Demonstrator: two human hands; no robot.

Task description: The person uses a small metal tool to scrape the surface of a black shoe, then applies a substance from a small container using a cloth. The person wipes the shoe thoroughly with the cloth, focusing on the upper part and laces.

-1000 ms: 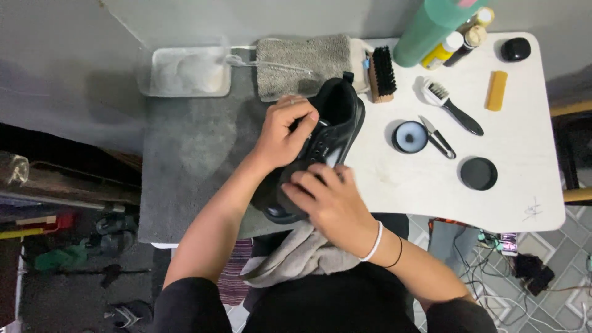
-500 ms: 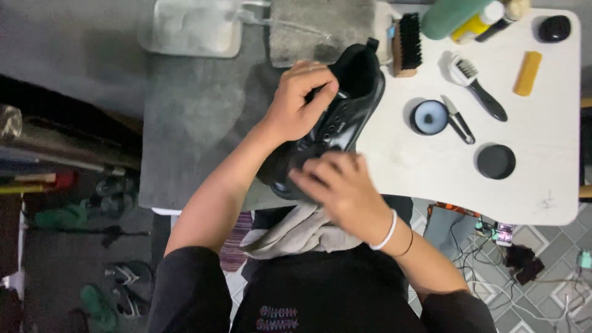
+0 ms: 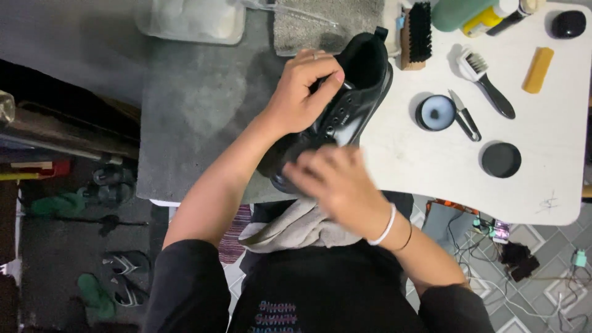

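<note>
- Shoe [image 3: 348, 105], black and laced, lies at the near edge of the white tabletop [image 3: 431, 172], partly on a grey mat [image 3: 197, 105], its opening towards the far side.
- Left hand [image 3: 302, 92] grips the shoe's upper by the laces, fingers [image 3: 320, 68] curled shut around it.
- Right hand [image 3: 336, 182] is blurred over the shoe's toe end; its fingers look spread and flat on the leather, though I cannot tell whether they hold anything.
- Grey cloth [image 3: 296, 225] lies bunched in the lap, just below the right hand.
- Open tin [image 3: 436, 112] and black lid [image 3: 501, 160] sit right of the shoe, a small brush [image 3: 487, 83] beyond them.
- Wooden brush [image 3: 416, 34] lies just beside the shoe's heel.
</note>
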